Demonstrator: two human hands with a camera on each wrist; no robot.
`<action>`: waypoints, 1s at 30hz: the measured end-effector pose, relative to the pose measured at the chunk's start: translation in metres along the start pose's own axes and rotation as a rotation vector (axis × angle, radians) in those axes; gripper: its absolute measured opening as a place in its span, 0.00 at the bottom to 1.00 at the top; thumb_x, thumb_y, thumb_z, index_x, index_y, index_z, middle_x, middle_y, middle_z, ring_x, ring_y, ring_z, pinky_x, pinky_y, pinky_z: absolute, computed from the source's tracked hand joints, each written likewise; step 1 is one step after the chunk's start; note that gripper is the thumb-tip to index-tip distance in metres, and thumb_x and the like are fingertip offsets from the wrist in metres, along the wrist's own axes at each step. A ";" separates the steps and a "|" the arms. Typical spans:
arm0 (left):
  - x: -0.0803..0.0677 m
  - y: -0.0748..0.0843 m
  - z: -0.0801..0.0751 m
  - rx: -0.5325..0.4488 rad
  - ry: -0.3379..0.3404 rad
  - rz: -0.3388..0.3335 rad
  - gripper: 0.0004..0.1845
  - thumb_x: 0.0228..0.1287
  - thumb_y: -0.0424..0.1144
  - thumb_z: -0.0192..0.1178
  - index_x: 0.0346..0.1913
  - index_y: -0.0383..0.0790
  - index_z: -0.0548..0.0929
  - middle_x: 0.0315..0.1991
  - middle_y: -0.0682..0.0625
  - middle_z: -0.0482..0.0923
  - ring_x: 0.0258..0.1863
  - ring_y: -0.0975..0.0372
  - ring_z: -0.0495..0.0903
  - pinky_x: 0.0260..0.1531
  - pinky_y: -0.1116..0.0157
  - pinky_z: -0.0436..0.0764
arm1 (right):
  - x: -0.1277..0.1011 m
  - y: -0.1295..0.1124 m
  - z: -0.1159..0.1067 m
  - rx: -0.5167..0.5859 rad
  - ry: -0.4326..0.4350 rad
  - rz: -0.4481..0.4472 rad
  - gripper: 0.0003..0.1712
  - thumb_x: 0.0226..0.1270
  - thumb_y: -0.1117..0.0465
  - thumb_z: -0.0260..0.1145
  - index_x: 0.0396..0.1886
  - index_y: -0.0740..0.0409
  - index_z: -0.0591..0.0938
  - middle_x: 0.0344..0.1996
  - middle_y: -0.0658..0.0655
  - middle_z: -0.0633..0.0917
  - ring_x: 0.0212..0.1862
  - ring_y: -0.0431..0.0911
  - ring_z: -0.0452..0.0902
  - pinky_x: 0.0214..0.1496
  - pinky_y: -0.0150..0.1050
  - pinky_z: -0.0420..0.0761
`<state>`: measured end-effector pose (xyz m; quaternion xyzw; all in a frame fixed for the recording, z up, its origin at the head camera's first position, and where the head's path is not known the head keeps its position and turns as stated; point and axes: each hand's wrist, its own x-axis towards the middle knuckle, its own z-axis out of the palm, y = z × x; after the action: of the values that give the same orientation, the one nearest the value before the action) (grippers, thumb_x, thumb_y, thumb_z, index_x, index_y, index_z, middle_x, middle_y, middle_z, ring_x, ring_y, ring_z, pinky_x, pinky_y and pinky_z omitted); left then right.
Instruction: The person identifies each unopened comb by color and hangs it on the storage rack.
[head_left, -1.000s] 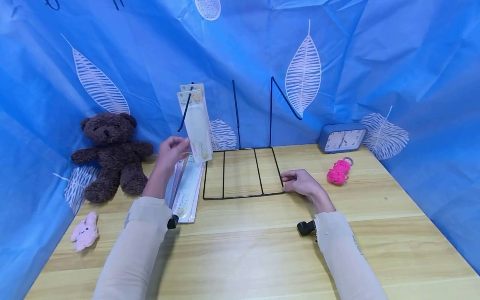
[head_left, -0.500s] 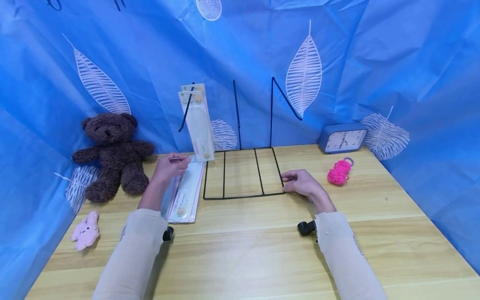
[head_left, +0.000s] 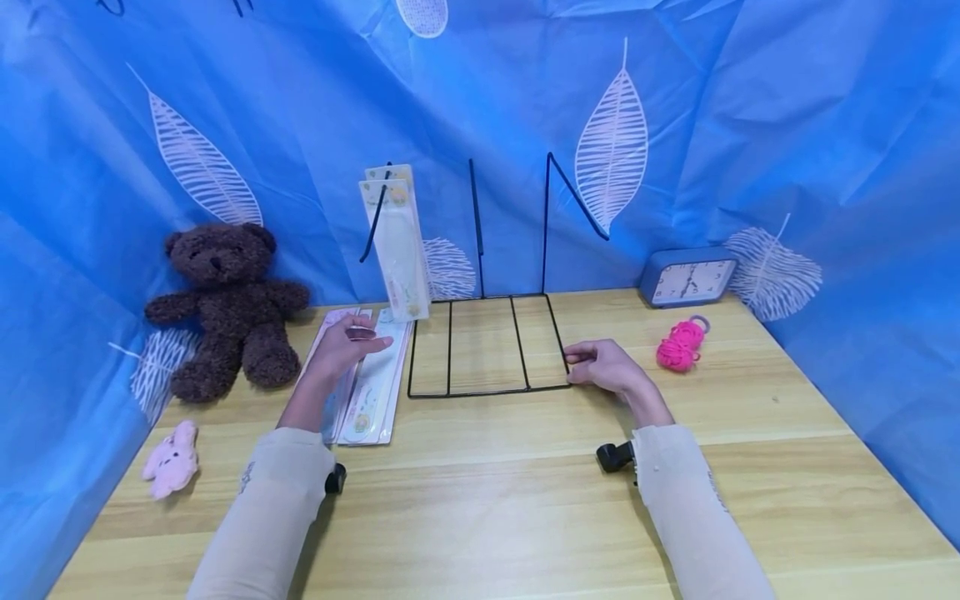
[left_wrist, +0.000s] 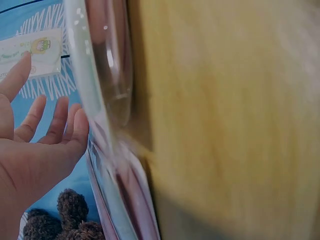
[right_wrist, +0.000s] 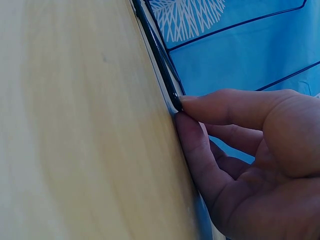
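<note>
A black wire display rack (head_left: 487,392) stands on the table, its long hooks sloping forward from uprights. Two narrow, pale carded packages (head_left: 397,258) hang one behind the other on its left hook. My right hand (head_left: 603,367) pinches the right front corner of the rack's base; thumb and index fingertips (right_wrist: 192,102) meet at the wire (right_wrist: 162,60). My left hand (head_left: 341,350), holding nothing, is over flat packages with clear plastic fronts (head_left: 375,392) left of the rack. Its fingers (left_wrist: 60,117) are spread and gently bent in the left wrist view.
A brown teddy bear (head_left: 232,308) sits at the back left, with a small pink plush toy (head_left: 172,460) nearer the front. At the back right are a blue clock (head_left: 686,279) and a pink yarn bundle (head_left: 680,346). A blue leaf-print sheet (head_left: 487,100) hangs behind.
My left hand has come away from the hanging packages and moved down over the ones on the table. My right hand has stayed at the rack's corner.
</note>
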<state>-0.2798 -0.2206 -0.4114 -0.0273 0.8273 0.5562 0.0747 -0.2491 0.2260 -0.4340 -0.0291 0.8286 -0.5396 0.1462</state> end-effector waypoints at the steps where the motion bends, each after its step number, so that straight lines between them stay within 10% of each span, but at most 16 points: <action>1: 0.000 0.000 0.000 0.003 -0.004 0.006 0.36 0.65 0.46 0.71 0.67 0.30 0.66 0.63 0.34 0.71 0.63 0.46 0.70 0.60 0.52 0.71 | 0.000 0.000 0.000 -0.007 0.001 -0.003 0.37 0.58 0.74 0.70 0.68 0.74 0.71 0.58 0.70 0.78 0.55 0.54 0.75 0.57 0.38 0.79; 30: 0.010 -0.003 0.009 0.381 0.024 -0.001 0.44 0.58 0.41 0.75 0.72 0.32 0.63 0.59 0.30 0.73 0.54 0.44 0.74 0.55 0.49 0.74 | 0.000 0.001 0.000 -0.018 -0.005 -0.010 0.37 0.57 0.73 0.71 0.68 0.74 0.71 0.58 0.70 0.78 0.54 0.55 0.75 0.57 0.38 0.79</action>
<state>-0.2882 -0.2128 -0.4194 -0.0197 0.9185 0.3890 0.0688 -0.2491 0.2265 -0.4346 -0.0361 0.8330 -0.5326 0.1454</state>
